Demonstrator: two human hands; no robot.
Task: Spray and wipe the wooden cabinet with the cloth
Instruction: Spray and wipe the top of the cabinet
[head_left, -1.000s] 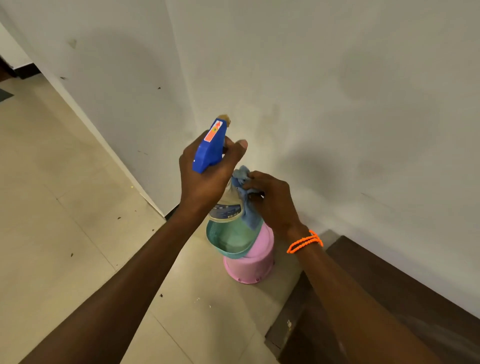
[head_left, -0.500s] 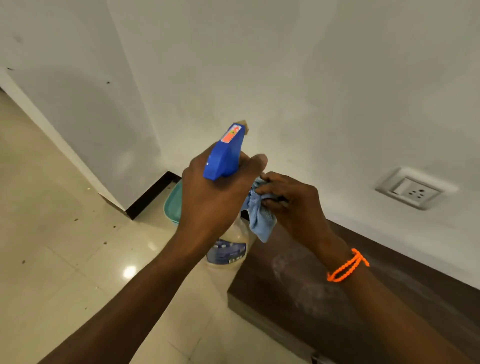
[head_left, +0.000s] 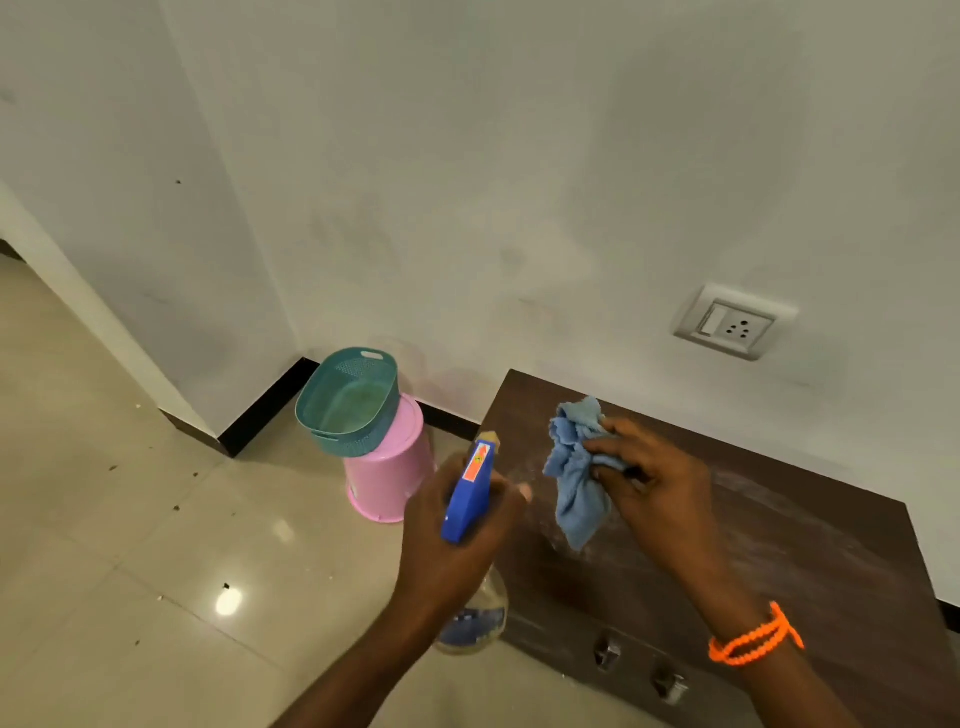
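A low dark wooden cabinet (head_left: 810, 551) stands against the white wall at the right, its top streaked with pale dust. My left hand (head_left: 452, 540) grips a spray bottle (head_left: 470, 493) with a blue trigger head and clear body, held just off the cabinet's left edge, nozzle pointing away from me. My right hand (head_left: 660, 499) holds a crumpled light blue cloth (head_left: 576, 478) above the cabinet's left part; the cloth hangs down loosely. An orange bead bracelet circles my right wrist.
A teal plastic basket (head_left: 322, 410) rests on an upturned pink bucket (head_left: 389, 473) in the corner left of the cabinet. A wall socket (head_left: 732, 325) sits above the cabinet. Two metal handles (head_left: 608, 649) show on the cabinet's front. Glossy beige tiles cover the floor.
My hands have come apart and lowered: the cloth hand moved right over the cabinet top, the bottle hand dropped beside its left edge. The view has shifted so the cabinet and basket show fully.
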